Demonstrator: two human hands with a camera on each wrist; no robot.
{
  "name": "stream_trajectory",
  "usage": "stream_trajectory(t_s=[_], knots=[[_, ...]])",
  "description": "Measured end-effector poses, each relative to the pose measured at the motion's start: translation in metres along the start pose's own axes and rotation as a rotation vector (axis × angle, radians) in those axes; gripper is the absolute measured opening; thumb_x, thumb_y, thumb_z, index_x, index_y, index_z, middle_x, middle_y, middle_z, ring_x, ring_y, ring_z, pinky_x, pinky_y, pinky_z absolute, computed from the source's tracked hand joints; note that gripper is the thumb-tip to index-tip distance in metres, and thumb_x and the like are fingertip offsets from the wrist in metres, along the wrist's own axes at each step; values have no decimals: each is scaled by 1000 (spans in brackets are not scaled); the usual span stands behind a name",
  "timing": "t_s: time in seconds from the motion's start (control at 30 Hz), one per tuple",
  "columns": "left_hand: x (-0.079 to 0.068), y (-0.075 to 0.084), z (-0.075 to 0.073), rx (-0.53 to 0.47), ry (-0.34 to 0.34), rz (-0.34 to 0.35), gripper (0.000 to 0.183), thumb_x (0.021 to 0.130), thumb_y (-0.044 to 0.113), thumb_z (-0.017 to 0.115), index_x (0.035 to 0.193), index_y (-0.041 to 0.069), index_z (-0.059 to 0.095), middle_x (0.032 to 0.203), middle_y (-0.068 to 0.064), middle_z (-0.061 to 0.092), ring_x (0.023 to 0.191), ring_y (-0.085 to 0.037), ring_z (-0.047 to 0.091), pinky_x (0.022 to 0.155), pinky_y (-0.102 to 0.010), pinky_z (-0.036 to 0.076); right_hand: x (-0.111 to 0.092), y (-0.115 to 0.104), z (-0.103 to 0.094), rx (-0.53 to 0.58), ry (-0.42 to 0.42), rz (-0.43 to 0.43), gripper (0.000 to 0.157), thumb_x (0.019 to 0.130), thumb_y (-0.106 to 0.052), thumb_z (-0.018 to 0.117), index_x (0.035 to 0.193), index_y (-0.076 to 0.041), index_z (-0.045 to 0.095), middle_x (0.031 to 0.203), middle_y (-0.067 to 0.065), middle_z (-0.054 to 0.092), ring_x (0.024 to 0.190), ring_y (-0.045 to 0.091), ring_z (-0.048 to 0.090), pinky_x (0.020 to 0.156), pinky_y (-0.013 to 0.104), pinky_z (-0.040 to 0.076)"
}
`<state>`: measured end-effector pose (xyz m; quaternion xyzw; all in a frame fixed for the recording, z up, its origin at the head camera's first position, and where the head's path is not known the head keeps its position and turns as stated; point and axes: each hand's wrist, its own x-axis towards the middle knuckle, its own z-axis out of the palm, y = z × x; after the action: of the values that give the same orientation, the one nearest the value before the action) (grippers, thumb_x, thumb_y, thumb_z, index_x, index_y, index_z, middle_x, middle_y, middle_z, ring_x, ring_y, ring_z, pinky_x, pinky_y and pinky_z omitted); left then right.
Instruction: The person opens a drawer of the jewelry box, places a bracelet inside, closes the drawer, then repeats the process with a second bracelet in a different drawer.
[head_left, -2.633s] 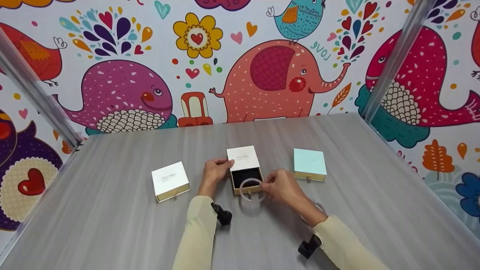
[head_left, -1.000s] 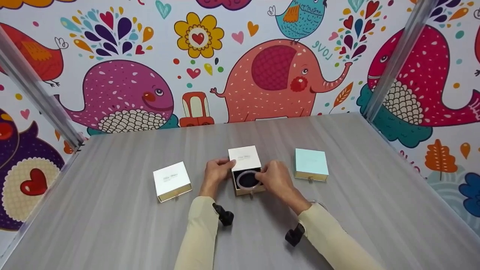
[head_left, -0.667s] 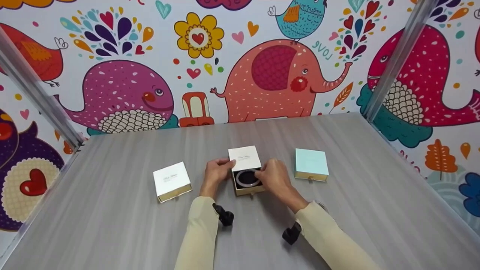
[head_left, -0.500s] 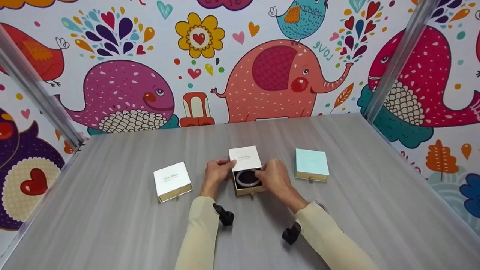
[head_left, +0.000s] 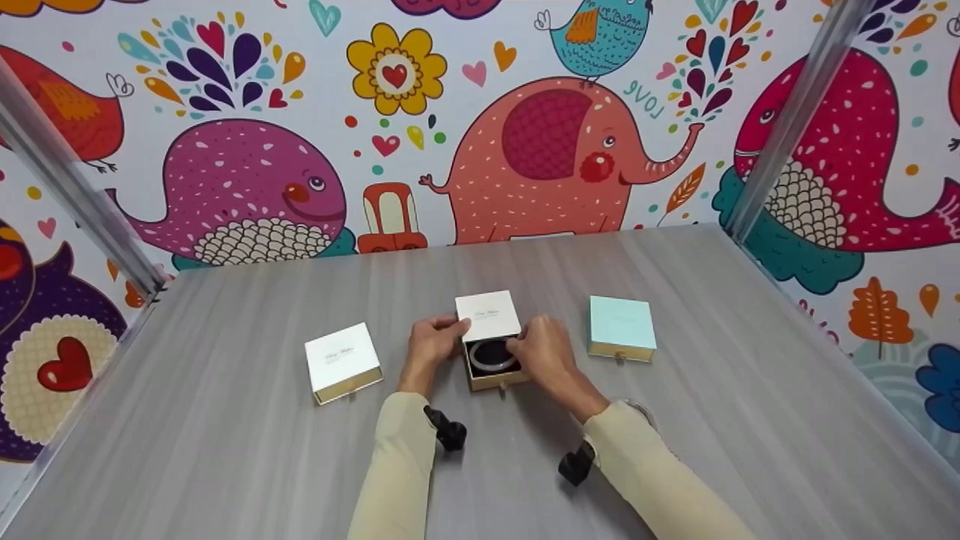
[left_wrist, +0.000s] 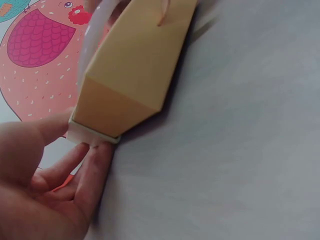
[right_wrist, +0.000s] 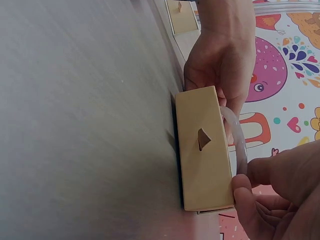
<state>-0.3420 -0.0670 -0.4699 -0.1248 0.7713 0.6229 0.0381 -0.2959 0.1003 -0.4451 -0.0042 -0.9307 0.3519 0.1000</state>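
A white box sleeve (head_left: 487, 315) lies mid-table with its gold drawer (head_left: 487, 383) pulled out toward me, black inside. My left hand (head_left: 431, 349) grips the sleeve's left side; in the left wrist view, thumb and fingers take it from opposite faces. A pale translucent bangle (head_left: 491, 369) sits at the drawer's opening. My right hand (head_left: 551, 352) pinches its right side between thumb and finger. In the right wrist view the bangle (right_wrist: 239, 137) still stands partly above the drawer's rim, a small ribbon tab (right_wrist: 203, 139) on the drawer front.
A closed white box (head_left: 343, 358) stands to the left and a closed mint-green box (head_left: 621, 322) to the right. Another bangle (head_left: 643, 412) lies on the table, partly hidden by the right sleeve. A patterned wall panel (head_left: 390, 150) borders the table's back.
The right hand has brought the bangle from in front of the drawer up and over into its opening, where it now lies flatter. The left hand has kept its grip on the sleeve.
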Motion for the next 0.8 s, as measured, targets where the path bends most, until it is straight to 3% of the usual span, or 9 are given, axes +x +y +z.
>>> stream_trajectory(t_s=[0.2, 0.5, 0.67, 0.8], knots=[[-1, -1, 1, 10, -3, -3, 36, 90, 19, 74, 117, -5, 69, 115, -19, 71, 80, -13, 61, 69, -22, 52, 0, -3, 3, -95, 11, -41, 39, 81, 0, 66, 52, -16, 44, 51, -8, 37, 51, 10, 37, 46, 25, 26], [1, -1, 0, -7, 0, 1, 34, 89, 18, 74, 114, -4, 70, 107, -16, 73, 75, -11, 61, 65, -21, 51, -2, -5, 11, -241, 94, -109, 25, 85, -8, 72, 61, -3, 66, 68, 14, 70, 61, 19, 59, 57, 40, 51], [1, 0, -1, 27, 10, 7, 34, 89, 20, 74, 114, -3, 71, 110, -16, 73, 80, -13, 60, 66, -21, 48, -2, -6, 12, -266, 109, -123, 22, 85, -9, 75, 65, -1, 69, 73, 18, 73, 69, 29, 70, 62, 46, 55], [1, -1, 0, 19, 14, 23, 33, 88, 18, 75, 112, -4, 71, 105, -15, 73, 79, -13, 60, 66, -21, 49, -2, -5, 12, -274, 93, -125, 22, 85, -9, 75, 65, -1, 70, 74, 18, 73, 70, 29, 70, 62, 44, 55]])
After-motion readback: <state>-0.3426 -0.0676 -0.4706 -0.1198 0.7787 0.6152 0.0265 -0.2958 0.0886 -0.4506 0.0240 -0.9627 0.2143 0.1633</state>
